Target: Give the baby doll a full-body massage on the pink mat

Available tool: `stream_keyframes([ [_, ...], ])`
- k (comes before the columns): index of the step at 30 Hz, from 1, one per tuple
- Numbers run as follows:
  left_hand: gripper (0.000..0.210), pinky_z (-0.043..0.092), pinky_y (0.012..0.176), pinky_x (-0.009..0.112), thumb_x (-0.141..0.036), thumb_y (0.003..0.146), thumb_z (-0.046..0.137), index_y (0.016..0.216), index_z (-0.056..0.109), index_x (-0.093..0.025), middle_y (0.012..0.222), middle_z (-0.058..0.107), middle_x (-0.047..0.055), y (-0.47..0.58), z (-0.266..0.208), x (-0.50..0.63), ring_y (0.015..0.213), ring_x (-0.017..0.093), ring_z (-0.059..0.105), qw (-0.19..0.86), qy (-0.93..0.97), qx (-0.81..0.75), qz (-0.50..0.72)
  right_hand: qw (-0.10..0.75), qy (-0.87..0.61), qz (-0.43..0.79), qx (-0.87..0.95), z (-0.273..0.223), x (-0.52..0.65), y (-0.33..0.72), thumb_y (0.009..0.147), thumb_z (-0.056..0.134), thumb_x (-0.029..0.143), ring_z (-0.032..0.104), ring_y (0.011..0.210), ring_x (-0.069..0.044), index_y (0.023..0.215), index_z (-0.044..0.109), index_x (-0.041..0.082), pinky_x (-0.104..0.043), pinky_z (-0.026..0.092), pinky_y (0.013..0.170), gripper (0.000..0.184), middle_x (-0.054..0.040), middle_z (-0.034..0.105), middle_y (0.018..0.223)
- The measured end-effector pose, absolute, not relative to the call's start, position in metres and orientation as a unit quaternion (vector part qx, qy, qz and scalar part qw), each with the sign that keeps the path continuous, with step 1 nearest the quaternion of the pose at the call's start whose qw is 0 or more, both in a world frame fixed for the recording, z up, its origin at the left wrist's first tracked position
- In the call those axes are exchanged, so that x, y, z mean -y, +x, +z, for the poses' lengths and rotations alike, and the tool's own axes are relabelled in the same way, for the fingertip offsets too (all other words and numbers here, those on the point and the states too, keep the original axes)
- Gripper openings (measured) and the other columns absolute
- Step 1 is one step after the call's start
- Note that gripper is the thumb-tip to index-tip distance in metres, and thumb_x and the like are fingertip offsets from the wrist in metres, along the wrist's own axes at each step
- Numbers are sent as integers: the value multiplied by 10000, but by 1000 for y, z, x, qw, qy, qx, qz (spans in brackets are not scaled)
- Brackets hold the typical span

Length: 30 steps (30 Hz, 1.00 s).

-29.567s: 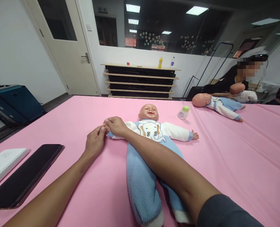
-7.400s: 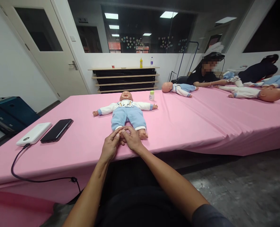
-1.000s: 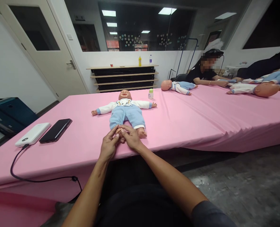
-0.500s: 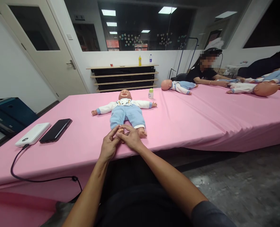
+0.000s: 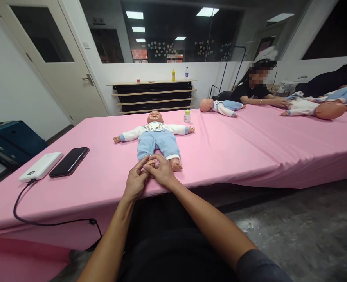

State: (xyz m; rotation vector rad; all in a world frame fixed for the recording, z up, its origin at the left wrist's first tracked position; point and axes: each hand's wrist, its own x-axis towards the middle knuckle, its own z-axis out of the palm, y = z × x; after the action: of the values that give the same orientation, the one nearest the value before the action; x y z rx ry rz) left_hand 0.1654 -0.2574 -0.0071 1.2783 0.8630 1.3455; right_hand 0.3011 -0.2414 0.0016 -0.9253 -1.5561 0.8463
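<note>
A baby doll [image 5: 157,139] in a white-and-blue knitted outfit lies on its back on the pink-covered table [image 5: 217,156], feet toward me and arms spread wide. My left hand [image 5: 135,179] and my right hand [image 5: 162,172] are wrapped together around its foot on the left side of the view, with thumbs and fingers closed on it. Only the toes show between my fingers. The doll's other foot [image 5: 176,164] lies free beside my right hand. A small bottle with a green cap [image 5: 186,116] stands past the doll's outstretched arm.
On the left are a white power bank [image 5: 41,166] with a black cable and a dark phone [image 5: 69,162]. A second doll [image 5: 222,107] lies farther back. Another person [image 5: 257,88] handles a doll [image 5: 317,109] at right. A low shelf [image 5: 154,93] stands behind.
My hands have barely shifted around the foot, and a little more of the toes shows. The other person's hands have moved slightly over their doll's clothing.
</note>
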Motion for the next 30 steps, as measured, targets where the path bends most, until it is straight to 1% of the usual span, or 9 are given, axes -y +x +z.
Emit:
stream_keyframes([
  [2, 695, 503, 987, 386, -250, 747, 708, 1405, 492, -200, 1327, 607, 138, 165, -7, 257, 1179, 260, 607, 522, 533, -364, 558, 546, -394, 356, 649, 2, 242, 301, 812, 693, 432, 632, 868, -176, 1048, 647, 229, -270, 534, 706, 314, -25, 639, 930],
  [4, 696, 550, 865, 343, -226, 751, 688, 1414, 479, -219, 1329, 605, 134, 165, -8, 257, 1041, 225, 665, 525, 531, -367, 555, 550, -385, 357, 649, 4, 243, 301, 863, 631, 445, 634, 882, -174, 1050, 656, 221, -266, 533, 714, 293, -34, 649, 953],
  [7, 712, 556, 744, 298, -192, 737, 676, 1418, 472, -233, 1331, 599, 130, 164, -9, 256, 795, 138, 674, 528, 525, -369, 556, 554, -360, 351, 664, 6, 244, 302, 926, 544, 423, 622, 991, -174, 1080, 664, 209, -269, 524, 802, 290, -48, 660, 1055],
  [9, 722, 549, 735, 286, -192, 730, 680, 1420, 470, -232, 1321, 603, 127, 164, -9, 256, 741, 109, 652, 527, 519, -368, 563, 557, -348, 336, 675, 6, 244, 303, 937, 532, 397, 595, 1087, -174, 1105, 666, 210, -284, 498, 905, 285, -52, 656, 1127],
  [12, 722, 543, 735, 275, -214, 725, 697, 1413, 481, -239, 1341, 585, 119, 165, -7, 257, 752, 103, 643, 524, 511, -369, 573, 560, -336, 322, 685, 5, 243, 303, 926, 558, 375, 568, 1156, -173, 1129, 668, 215, -304, 454, 998, 281, -58, 641, 1194],
  [16, 726, 539, 718, 275, -261, 727, 714, 1414, 482, -238, 1300, 610, 115, 166, -4, 259, 718, 94, 627, 525, 512, -375, 567, 556, -353, 321, 681, 4, 242, 302, 900, 601, 401, 593, 1096, -174, 1109, 680, 219, -312, 473, 961, 288, -60, 640, 1176],
  [20, 732, 540, 726, 291, -251, 728, 700, 1423, 471, -233, 1281, 628, 115, 166, -4, 260, 700, 90, 620, 532, 517, -376, 555, 561, -363, 316, 674, 5, 243, 302, 887, 613, 439, 604, 1044, -176, 1054, 695, 216, -320, 476, 947, 290, -55, 655, 1108],
  [25, 728, 548, 736, 302, -196, 711, 677, 1412, 484, -236, 1308, 614, 120, 166, -4, 259, 781, 134, 662, 538, 516, -373, 551, 561, -375, 320, 665, 5, 242, 302, 901, 583, 457, 604, 1046, -187, 1047, 694, 209, -330, 475, 951, 308, -53, 656, 1098],
  [30, 739, 547, 752, 282, -185, 694, 680, 1406, 492, -239, 1372, 565, 115, 167, -3, 259, 904, 165, 664, 529, 507, -374, 568, 556, -343, 324, 685, 4, 241, 303, 910, 578, 351, 573, 1139, -179, 1129, 672, 219, -331, 449, 1007, 272, -52, 646, 1168],
])
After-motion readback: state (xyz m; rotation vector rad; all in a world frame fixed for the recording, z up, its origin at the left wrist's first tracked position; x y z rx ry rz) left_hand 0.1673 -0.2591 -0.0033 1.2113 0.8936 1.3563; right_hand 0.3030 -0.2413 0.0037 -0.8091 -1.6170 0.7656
